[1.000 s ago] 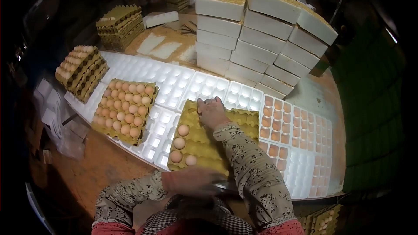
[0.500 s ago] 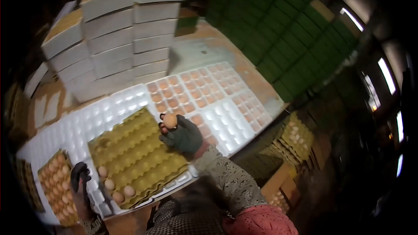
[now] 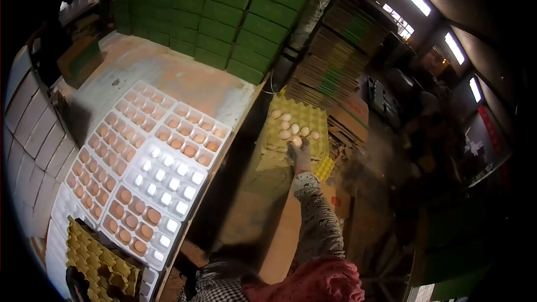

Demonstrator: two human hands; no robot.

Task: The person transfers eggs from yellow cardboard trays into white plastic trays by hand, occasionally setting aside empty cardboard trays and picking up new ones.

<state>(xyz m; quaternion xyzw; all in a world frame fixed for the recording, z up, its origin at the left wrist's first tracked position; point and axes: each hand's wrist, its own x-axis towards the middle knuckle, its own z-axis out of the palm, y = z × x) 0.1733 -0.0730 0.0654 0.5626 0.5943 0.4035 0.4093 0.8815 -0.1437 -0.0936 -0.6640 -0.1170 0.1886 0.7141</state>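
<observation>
My right hand (image 3: 300,155), gloved, reaches out to the right with its fingers closed round an egg (image 3: 296,141). It is over the near edge of a stack of yellow egg trays (image 3: 312,113), where several loose eggs (image 3: 285,125) lie on top. At the lower left, my left hand (image 3: 76,284) in a dark glove is at the edge of a yellow-brown pulp egg tray (image 3: 103,263). This tray is tilted, and its visible cups hold no eggs. The left fingers are partly cut off by the dark frame edge.
White plastic trays (image 3: 128,176) on the table hold many eggs; one section (image 3: 162,173) has bare cups. White boxes (image 3: 33,134) stand left, green boxes (image 3: 224,17) behind. Flattened cartons (image 3: 341,45) are stacked beyond the yellow trays. A dark gap runs along the table edge.
The view has swung right. My right hand has moved with an egg from above the table to the yellow tray stack. The pulp tray, flat before, is now tilted beside my left hand.
</observation>
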